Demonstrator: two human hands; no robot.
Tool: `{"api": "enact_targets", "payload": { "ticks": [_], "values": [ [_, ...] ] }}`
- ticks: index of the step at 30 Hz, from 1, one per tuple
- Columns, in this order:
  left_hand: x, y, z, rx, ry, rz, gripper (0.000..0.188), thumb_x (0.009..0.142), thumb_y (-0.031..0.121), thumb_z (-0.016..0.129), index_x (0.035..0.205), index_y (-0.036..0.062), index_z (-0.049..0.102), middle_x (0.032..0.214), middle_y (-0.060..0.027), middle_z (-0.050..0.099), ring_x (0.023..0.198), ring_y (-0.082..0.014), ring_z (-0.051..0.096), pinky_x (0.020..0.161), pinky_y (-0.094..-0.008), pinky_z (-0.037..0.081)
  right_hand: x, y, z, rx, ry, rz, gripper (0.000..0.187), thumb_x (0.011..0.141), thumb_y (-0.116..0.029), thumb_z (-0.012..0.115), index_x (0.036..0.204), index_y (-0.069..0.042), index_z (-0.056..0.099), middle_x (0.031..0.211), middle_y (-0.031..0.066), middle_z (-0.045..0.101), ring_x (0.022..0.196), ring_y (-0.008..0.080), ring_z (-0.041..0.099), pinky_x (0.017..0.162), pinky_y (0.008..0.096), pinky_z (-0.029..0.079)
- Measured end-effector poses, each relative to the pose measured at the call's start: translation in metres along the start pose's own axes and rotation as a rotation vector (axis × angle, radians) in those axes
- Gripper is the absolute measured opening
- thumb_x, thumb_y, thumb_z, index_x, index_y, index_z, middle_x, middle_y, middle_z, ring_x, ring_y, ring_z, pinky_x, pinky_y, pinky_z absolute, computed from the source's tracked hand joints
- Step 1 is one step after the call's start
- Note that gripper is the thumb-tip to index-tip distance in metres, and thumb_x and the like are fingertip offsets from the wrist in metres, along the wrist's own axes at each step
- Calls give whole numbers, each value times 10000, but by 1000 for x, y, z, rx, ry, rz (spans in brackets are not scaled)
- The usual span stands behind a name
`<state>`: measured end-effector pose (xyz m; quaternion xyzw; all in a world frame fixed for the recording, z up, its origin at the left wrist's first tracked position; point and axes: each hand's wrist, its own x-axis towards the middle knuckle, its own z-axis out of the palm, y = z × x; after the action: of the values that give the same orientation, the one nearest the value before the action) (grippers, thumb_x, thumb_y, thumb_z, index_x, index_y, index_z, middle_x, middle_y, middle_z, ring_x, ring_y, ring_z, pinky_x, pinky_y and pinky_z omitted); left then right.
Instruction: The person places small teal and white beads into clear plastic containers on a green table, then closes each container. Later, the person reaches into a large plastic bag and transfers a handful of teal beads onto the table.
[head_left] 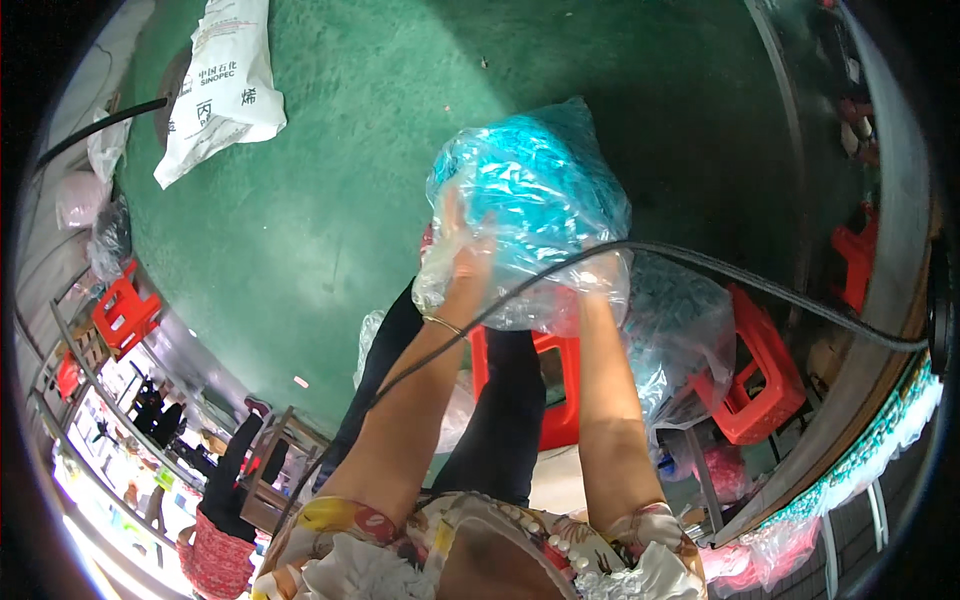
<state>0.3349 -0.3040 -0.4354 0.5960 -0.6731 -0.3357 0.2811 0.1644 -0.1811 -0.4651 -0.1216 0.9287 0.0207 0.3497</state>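
Note:
A large clear plastic bag (pixel 540 165) filled with shiny turquoise pieces is in front of me, over my knees. The kind of pieces inside cannot be made out. Against its near left side is my left hand (pixel 468 238), fingers stretched and apart, with clear film lying over part of it. My right hand (pixel 600 268) is at the near right corner of the bag. Film and a black cable (pixel 640 246) hide its fingers. A second clear bag with bluish contents (pixel 680 330) stands just right of my right forearm.
Red plastic stools stand near my legs (pixel 560 400) and at the right (pixel 755 380). A white printed sack (pixel 225 90) lies on the green floor (pixel 330 200) at the far left. A table edge (pixel 850 430) curves along the right. Another person (pixel 220 550) is at lower left.

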Motion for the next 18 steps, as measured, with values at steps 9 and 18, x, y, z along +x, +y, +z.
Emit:
{"api": "enact_targets", "payload": {
  "ticks": [9, 18],
  "values": [
    [-54, -108, 26, -64, -198, -285, 782, 787, 66, 750, 1450, 99, 337, 1326, -112, 509, 1202, -241, 524, 933, -345, 517, 39, -88, -1, 119, 301, -558, 741, 763, -299, 685, 1397, -3, 442, 1367, 282, 490, 1297, 439, 430, 1080, 509, 349],
    [-59, -132, 54, -211, -181, -468, 788, 770, 86, 780, 1433, 82, 354, 1290, -117, 534, 1176, -240, 542, 927, -354, 518, 50, -114, -39, -188, 158, -660, 742, 782, -330, 719, 1413, -56, 438, 1393, 256, 464, 1310, 446, 414, 1104, 536, 319]
  ]
}}
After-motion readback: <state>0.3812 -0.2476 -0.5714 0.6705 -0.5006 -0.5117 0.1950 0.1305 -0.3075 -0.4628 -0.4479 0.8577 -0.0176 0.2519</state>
